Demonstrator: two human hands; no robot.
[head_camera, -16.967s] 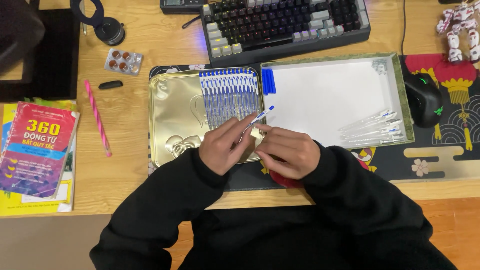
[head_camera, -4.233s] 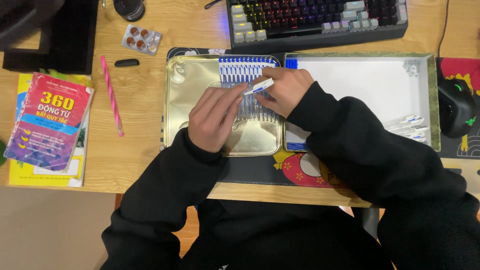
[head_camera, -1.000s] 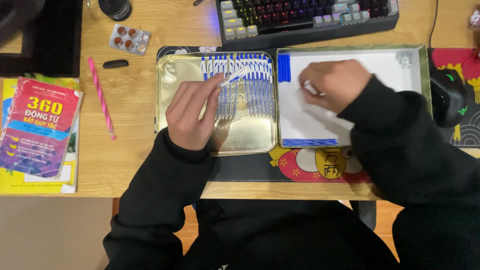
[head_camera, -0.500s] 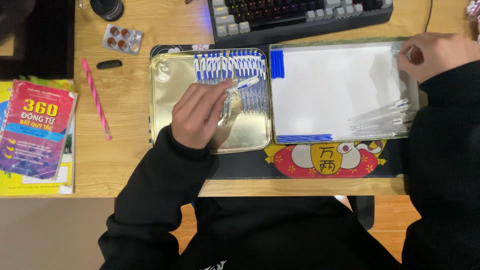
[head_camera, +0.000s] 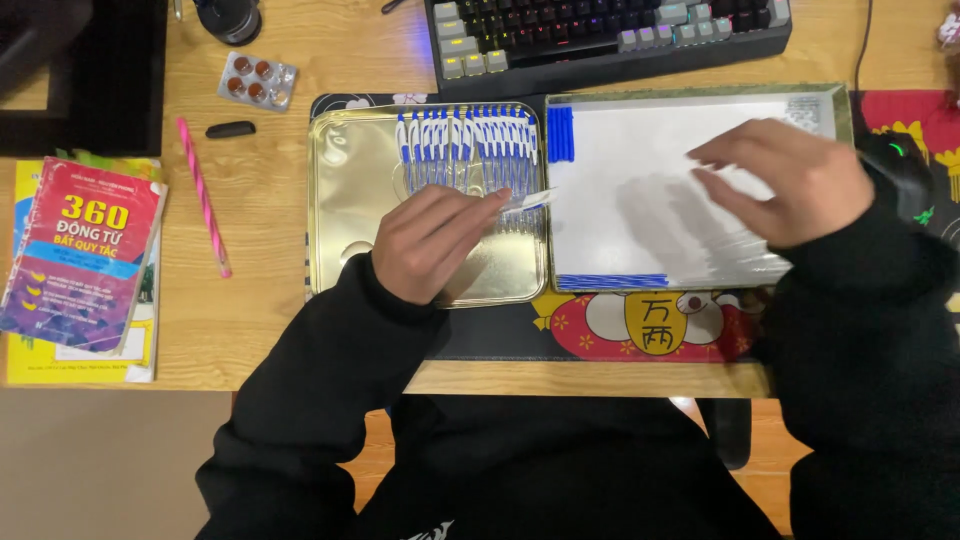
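Note:
My left hand (head_camera: 430, 242) rests on the gold metal tray (head_camera: 345, 200) and pinches a clear pen (head_camera: 530, 199) that points right. Just beyond its fingers lies a row of several clear pens with blue caps (head_camera: 465, 140). My right hand (head_camera: 795, 180) hovers with fingers spread over the right side of the white-lined tray (head_camera: 690, 96); it covers whatever lies beneath it. A small stack of blue caps (head_camera: 560, 134) sits in that tray's top left corner. Thin blue refills (head_camera: 610, 281) lie along its front edge.
A black keyboard (head_camera: 600, 30) sits behind the trays and a black mouse (head_camera: 905, 165) to their right. On the wooden desk to the left are a pink pencil (head_camera: 203, 195), a blister pack (head_camera: 258, 80), a small black cap (head_camera: 230, 129) and stacked books (head_camera: 80, 260).
My right hand went from the white tray's left part to its far right corner, then came back down over the tray's right side. My left hand stayed on the gold tray with the pen.

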